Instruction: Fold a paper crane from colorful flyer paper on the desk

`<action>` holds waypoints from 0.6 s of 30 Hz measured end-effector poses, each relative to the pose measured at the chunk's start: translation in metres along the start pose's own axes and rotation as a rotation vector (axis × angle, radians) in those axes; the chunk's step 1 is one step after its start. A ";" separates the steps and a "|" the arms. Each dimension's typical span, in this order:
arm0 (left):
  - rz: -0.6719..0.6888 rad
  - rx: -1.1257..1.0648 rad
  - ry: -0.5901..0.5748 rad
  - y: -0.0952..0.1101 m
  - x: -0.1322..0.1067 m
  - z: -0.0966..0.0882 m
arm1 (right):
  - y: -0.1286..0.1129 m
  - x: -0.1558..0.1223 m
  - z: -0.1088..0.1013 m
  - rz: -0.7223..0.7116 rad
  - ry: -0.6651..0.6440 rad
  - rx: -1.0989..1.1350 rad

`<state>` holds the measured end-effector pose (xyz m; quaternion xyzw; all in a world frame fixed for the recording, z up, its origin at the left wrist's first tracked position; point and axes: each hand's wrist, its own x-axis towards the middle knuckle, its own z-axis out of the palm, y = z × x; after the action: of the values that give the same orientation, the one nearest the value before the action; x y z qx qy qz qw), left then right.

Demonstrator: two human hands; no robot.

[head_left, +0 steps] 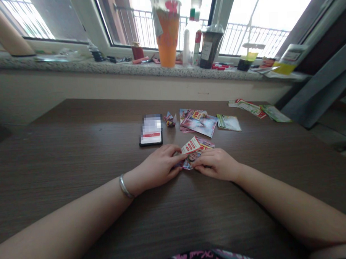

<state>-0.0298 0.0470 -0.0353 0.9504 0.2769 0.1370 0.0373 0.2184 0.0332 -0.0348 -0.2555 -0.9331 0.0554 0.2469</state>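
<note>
A colourful printed paper [195,148], partly folded, lies on the dark wooden table [76,156] in front of me. My left hand [159,166], with a silver bangle at the wrist, pinches the paper's left edge with curled fingers. My right hand [216,164] presses and grips its right side, fingers bent together. Part of the paper is hidden under both hands.
A phone [151,130] lies just beyond my hands, with a small folded paper figure [170,119] and a stack of printed sheets [200,122] beside it. More leaflets [228,122] lie to the right. Cups [166,30] and bottles stand on the stone windowsill [72,67].
</note>
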 end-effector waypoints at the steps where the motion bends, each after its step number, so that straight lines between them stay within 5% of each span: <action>1: -0.002 -0.005 -0.004 0.000 0.000 0.000 | 0.000 0.000 0.001 0.001 0.008 0.023; 11: 0.012 -0.037 -0.023 -0.004 0.000 0.004 | 0.014 -0.003 0.004 0.459 -0.001 0.153; 18: 0.010 -0.007 -0.053 -0.001 -0.001 0.006 | 0.023 -0.002 0.005 0.629 0.015 0.121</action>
<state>-0.0297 0.0471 -0.0419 0.9549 0.2705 0.1129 0.0473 0.2274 0.0521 -0.0455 -0.5166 -0.8017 0.1825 0.2391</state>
